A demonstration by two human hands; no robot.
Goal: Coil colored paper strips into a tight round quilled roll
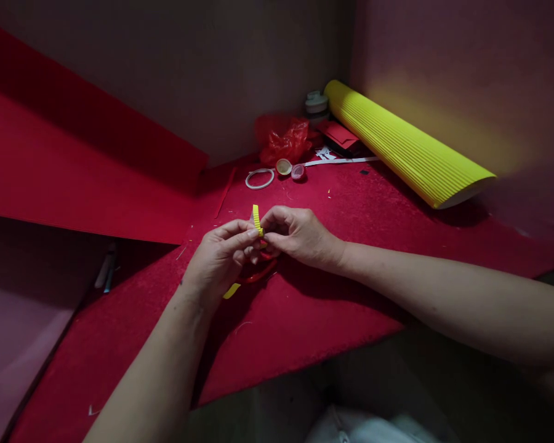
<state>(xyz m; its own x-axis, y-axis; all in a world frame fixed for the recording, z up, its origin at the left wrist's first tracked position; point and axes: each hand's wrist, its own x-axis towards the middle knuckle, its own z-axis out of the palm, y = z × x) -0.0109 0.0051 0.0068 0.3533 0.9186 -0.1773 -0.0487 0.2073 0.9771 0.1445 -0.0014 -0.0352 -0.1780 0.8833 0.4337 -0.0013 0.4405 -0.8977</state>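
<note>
My left hand and my right hand meet over the red felt sheet, fingertips pinched together on a narrow yellow corrugated strip. The strip's upper end sticks up between the thumbs; a yellow end shows below my left hand. Red-handled scissors lie on the felt just under the hands, partly hidden by them.
A large roll of yellow corrugated paper lies at the back right. Near the back wall sit a red plastic bag, a white ring, two small round lids and white paper scraps. A big red sheet leans at the left.
</note>
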